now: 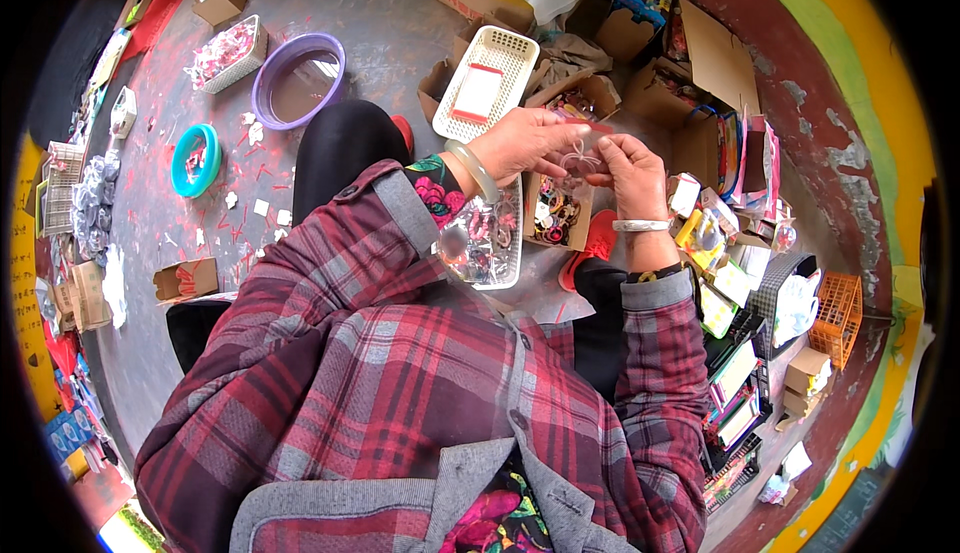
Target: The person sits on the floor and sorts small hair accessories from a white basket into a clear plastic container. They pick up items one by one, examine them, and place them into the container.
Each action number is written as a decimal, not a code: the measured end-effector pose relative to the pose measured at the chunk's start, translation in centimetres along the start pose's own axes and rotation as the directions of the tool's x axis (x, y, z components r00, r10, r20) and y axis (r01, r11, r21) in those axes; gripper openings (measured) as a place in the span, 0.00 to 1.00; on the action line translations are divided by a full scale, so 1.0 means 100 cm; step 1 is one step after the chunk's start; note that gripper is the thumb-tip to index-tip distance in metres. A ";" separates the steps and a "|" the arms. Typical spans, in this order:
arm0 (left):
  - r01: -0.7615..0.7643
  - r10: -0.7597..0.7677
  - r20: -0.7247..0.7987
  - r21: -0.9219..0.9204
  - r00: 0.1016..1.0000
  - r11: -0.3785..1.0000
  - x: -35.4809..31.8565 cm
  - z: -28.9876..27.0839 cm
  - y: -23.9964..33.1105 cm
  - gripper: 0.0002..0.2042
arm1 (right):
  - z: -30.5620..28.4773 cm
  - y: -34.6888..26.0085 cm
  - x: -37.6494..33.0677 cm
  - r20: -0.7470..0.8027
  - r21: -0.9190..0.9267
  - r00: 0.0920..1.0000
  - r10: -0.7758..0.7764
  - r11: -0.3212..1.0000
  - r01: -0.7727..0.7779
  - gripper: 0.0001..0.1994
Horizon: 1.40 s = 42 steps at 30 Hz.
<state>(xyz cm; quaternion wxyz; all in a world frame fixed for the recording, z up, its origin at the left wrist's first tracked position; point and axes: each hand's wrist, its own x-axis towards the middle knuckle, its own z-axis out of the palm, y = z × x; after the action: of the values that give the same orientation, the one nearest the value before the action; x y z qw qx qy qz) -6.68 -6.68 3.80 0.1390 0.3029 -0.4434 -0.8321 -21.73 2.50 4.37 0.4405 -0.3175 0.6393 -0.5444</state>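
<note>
We take the small cardboard box (pixel 556 215) of trinkets on the floor as our landmark. Both our hands are held up directly above it, close together, and between them is a small clear plastic bag (pixel 580 160) with something pale inside. We cannot tell what the pale piece is.

The bag lies between the two grips, its upper edge running from the left hand across to the right hand. The left hand (pixel 522 143) has its fingers closed in a pinch on the left side of this edge. The right hand (pixel 630 168) pinches the right side with thumb and fingertips. Neither hand is nearer; both touch the bag.

The left forearm comes in from the left of the box, its wrist bent inward, with a pale bangle. The right forearm rises almost straight up from below.
</note>
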 end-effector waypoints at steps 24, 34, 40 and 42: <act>-0.036 0.048 0.031 -0.308 0.998 0.951 0.006 -0.007 -0.010 0.09 | -0.005 0.002 0.004 0.004 0.042 0.992 0.129 0.991 -0.129 0.08; -0.030 0.029 -0.011 -0.099 1.000 0.995 0.001 0.004 -0.009 0.09 | 0.016 -0.016 -0.009 0.135 -0.686 0.660 -0.739 0.411 0.600 0.04; -0.244 0.228 0.146 0.106 0.963 0.964 0.015 -0.002 -0.032 0.11 | 0.016 -0.006 -0.006 0.225 -0.771 0.646 -0.730 0.272 0.575 0.04; -0.318 0.292 0.135 0.251 0.947 0.914 0.024 -0.009 -0.044 0.10 | 0.019 -0.006 -0.006 0.255 -0.788 0.628 -0.735 0.218 0.575 0.03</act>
<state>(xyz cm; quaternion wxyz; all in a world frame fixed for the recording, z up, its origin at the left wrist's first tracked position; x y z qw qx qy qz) -7.81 -5.93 -1.06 0.2036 0.2064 -0.6001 -0.7455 -19.84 2.10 5.04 -0.0904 -0.6723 0.6508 -0.3411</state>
